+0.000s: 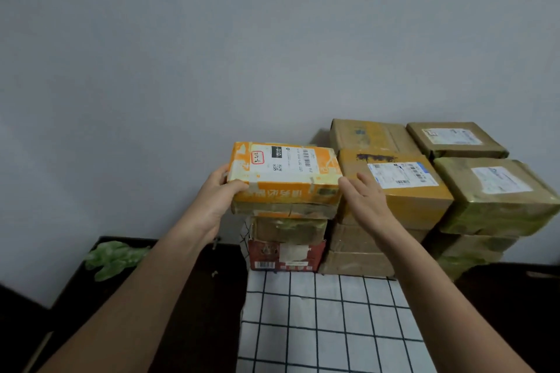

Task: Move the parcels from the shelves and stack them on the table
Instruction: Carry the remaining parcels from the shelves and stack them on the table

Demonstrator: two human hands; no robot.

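**boxfan22:** Head cam view, so you're looking down both arms. The orange parcel [285, 177] sits on top of the left-hand stack, over a brown box [288, 228] and a red box [285, 256], all on the table with the checked cloth [327, 321]. Left hand [219, 191] is wrapped round its left end, thumb on the top edge, fingers underneath. Right hand [368, 200] is spread flat just by the right end; can't tell if it's actually touching, but it isn't gripping anything.

**tapegun_mike:** How do you reckon it handles?

**boxfan22:** Looks light to me, since one hand has hold of it. Stiff cardboard, corners a bit battered, and lots of shiny tape, so probably slippery on the faces. I'd take it by the two short ends, palms squeezing inward, not by the top.

**tapegun_mike:** And the neighbours?

**boxfan22:** Taller brown parcel stack [394, 188] is right up against it on the right, more stacks beyond. Square it up or it'll overhang.
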